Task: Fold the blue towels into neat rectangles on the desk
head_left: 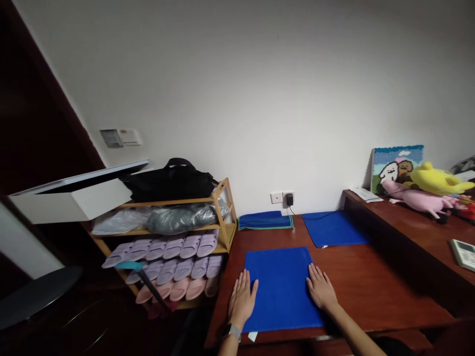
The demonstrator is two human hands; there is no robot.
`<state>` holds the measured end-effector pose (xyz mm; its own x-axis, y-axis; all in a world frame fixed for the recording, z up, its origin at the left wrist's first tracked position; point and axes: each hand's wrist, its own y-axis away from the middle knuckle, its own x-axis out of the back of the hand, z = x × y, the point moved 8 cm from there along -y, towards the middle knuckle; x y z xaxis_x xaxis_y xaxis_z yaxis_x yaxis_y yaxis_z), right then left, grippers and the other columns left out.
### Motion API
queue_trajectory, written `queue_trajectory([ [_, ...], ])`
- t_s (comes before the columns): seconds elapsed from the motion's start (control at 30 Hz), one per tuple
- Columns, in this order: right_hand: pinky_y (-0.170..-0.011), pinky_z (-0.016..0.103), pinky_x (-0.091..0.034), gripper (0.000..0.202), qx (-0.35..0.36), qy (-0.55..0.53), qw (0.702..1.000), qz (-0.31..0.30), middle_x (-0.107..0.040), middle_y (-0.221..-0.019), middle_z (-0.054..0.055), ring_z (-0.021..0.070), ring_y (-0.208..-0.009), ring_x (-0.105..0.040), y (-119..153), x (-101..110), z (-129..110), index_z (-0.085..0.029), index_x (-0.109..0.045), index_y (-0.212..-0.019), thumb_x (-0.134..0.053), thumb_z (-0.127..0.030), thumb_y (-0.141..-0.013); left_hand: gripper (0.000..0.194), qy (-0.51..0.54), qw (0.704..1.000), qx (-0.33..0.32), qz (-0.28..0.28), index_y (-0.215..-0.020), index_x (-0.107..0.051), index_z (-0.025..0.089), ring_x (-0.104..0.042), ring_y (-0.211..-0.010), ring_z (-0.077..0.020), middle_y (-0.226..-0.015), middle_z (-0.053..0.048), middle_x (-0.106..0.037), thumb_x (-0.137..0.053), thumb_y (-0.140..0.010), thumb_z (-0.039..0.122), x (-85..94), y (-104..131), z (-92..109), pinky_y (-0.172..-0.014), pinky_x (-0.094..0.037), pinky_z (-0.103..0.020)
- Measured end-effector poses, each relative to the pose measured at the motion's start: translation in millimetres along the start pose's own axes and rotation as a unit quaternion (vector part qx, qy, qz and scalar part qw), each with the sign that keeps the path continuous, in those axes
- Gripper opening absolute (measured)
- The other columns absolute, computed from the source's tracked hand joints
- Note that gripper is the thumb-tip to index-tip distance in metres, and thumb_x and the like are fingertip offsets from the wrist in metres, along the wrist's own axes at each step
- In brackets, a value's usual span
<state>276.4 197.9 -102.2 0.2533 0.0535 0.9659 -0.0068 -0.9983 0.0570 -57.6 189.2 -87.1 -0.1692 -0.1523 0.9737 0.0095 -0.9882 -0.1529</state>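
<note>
A blue cloth (280,287) lies spread flat on the brown wooden desk (374,282), with a small white tag at its near edge. My left hand (243,299) rests flat at the cloth's left edge, fingers stretched out and the thumb over the blue. On the opposite side, my right hand (321,287) lies flat across the right edge, its fingers extended. Neither hand grips anything. Behind, a second blue cloth (334,229) is spread near the wall, and a folded blue cloth with green edging (265,221) sits at the back left.
Left of the desk stands a wooden shoe rack (222,217) with rows of slippers (181,247) and a black bag (172,180) on top. A plugged-in adapter (289,199) trails a cable. Plush toys (419,200) occupy a raised ledge at right.
</note>
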Motion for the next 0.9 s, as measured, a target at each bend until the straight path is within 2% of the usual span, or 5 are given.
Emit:
queue_trajectory([
  [0.3,-0.131,0.041,-0.019,0.068,0.029,-0.033,0.999,0.006,-0.026,-0.173,0.007,0.0224,-0.161,-0.020,-38,13,-4,-0.010,-0.026,-0.165,-0.018,-0.041,-0.105,0.076,0.000,1.000,0.001,-0.002,-0.163,-0.033,0.008,-0.027,-0.159,-0.0270,-0.171,-0.014,-0.029,-0.019,-0.107,0.057,0.7,1,-1,-0.131,-0.026,-0.047],
  [0.57,-0.132,0.043,-0.016,0.068,0.042,-0.029,0.999,0.018,-0.026,-0.172,0.006,0.0214,-0.161,-0.019,-38,7,-5,-0.012,-0.026,-0.165,-0.019,-0.042,-0.105,0.083,-0.024,0.999,0.019,-0.032,-0.163,-0.030,0.003,-0.023,-0.160,-0.0295,-0.171,-0.017,-0.025,-0.020,-0.105,0.063,2.3,-6,-1,-0.132,-0.022,-0.051],
  [0.63,-0.132,0.043,-0.017,0.068,0.040,-0.030,0.999,0.016,-0.025,-0.172,0.006,0.0219,-0.161,-0.020,-37,9,-5,-0.011,-0.025,-0.165,-0.018,-0.042,-0.105,0.082,-0.024,1.000,0.002,0.001,-0.164,-0.029,0.005,-0.022,-0.160,-0.0296,-0.172,-0.016,-0.025,-0.019,-0.106,0.062,10.3,-12,20,-0.132,-0.021,-0.052],
  [0.73,-0.131,0.043,-0.017,0.067,0.041,-0.035,0.998,0.022,-0.026,-0.172,0.007,0.0224,-0.161,-0.020,-37,13,-6,-0.011,-0.026,-0.165,-0.018,-0.040,-0.105,0.074,0.015,0.995,-0.092,0.027,-0.167,-0.024,0.014,-0.022,-0.161,-0.0281,-0.173,-0.011,-0.025,-0.015,-0.108,0.058,11.9,-22,91,-0.132,-0.022,-0.052],
  [0.9,-0.131,0.044,-0.017,0.063,0.070,-0.002,0.997,0.012,-0.025,-0.172,0.006,0.0233,-0.161,-0.019,-37,9,-6,-0.015,-0.031,-0.164,-0.023,-0.033,-0.104,0.069,0.080,0.962,-0.258,-0.042,-0.168,-0.016,0.018,-0.021,-0.161,-0.0251,-0.174,-0.008,-0.025,-0.012,-0.109,0.052,-25.0,-30,217,-0.132,-0.024,-0.049],
])
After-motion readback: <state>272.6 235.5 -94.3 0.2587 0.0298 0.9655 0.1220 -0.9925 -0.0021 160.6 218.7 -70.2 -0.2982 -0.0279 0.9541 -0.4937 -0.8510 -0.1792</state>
